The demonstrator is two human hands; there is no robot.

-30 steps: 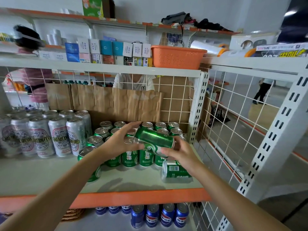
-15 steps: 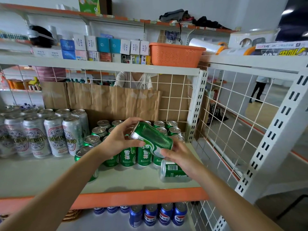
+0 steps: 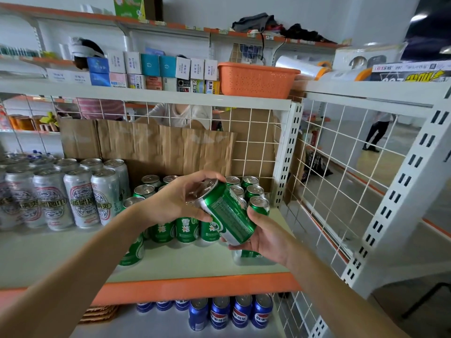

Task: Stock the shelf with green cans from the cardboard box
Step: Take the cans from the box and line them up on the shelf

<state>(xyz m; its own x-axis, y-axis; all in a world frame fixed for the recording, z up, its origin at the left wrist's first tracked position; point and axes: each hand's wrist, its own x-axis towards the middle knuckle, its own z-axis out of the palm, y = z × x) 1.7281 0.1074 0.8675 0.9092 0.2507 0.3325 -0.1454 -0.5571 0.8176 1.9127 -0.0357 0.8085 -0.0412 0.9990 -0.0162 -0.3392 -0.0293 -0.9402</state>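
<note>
A green can [image 3: 228,213] is tilted in the air above the shelf [image 3: 73,250], top end up and to the left. My left hand [image 3: 170,201] grips its top rim with curled fingers. My right hand [image 3: 266,237] cups its bottom end from below. Behind and under the hands, several green cans [image 3: 185,228] stand upright in rows on the shelf. One more green can [image 3: 246,255] lies on its side near the shelf's front edge, mostly hidden by my right hand. The cardboard box is out of sight.
Tall white-and-red cans [image 3: 80,198] stand at the shelf's left. Brown cardboard [image 3: 166,147] lines the wire back. A white upright [image 3: 285,154] and wire mesh [image 3: 341,181] close the right side. Blue cans [image 3: 241,313] fill the shelf below. An orange basket [image 3: 256,79] sits above.
The held can has rotated from lying nearly level to a steeper tilt, top end raised to the left. Both hands stayed on it and shifted slightly.
</note>
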